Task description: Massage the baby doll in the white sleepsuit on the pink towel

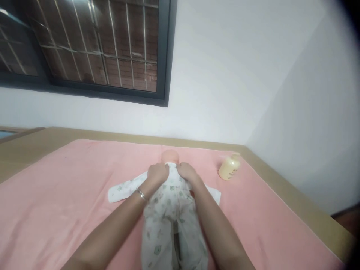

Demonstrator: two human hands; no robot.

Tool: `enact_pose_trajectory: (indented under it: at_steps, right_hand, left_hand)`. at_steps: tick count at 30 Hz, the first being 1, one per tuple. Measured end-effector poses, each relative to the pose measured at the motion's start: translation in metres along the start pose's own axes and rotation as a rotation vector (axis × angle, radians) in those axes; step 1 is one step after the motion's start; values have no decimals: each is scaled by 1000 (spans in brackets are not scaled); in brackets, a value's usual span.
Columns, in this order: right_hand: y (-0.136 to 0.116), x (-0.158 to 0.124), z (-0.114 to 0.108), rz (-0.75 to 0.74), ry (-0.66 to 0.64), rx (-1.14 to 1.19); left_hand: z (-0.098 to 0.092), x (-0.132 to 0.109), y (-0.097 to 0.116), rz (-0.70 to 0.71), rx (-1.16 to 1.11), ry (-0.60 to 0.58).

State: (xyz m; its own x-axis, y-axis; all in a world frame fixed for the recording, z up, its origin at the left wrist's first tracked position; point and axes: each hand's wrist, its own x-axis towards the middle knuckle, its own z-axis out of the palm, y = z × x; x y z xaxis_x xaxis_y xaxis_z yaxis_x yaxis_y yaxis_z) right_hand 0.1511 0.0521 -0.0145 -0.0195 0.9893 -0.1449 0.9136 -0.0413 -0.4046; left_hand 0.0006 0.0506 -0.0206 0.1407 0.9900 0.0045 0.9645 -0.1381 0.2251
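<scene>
A baby doll [170, 156] lies on its back on a pink cloth, its head at the far end. It wears a white baby outfit [171, 210] with small green prints, the legs stretching toward me. My left hand [158, 174] is closed on the fabric at the left shoulder, a silver bracelet on its wrist. Closed as well, my right hand [187, 172] grips the outfit at the other shoulder. One sleeve [122, 191] spreads flat to the left; the other is partly hidden behind my right forearm.
The pink cloth [78, 180] covers most of a wooden surface [284, 191]. A pale yellow bottle [230, 167] stands tilted in view at the right, beyond my right hand. A white wall [219, 75] and a barred window [112, 45] lie behind.
</scene>
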Motion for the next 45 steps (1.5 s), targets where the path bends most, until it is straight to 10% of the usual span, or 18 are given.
enact_pose_trajectory:
  at_steps: [6,14,23,32,40,45]
  right_hand:
    - [5,11,11,17,42,25]
    - [-8,-47,51,-153,336,-126]
    - [0,0,25,-20,110,-34]
    - [-3,-82,65,-273,289,-71]
    - [2,-8,23,-59,81,-61]
    - [0,-49,43,-215,302,-162]
  left_hand:
    - [22,-47,-3,206,48,285]
    - [2,3,-16,-45,-142,-3]
    - [72,-64,-28,208,-113,329]
    - [20,14,-16,-86,-253,135]
    - [56,-61,-17,178,-90,321]
    - [32,-43,-23,150,-155,232]
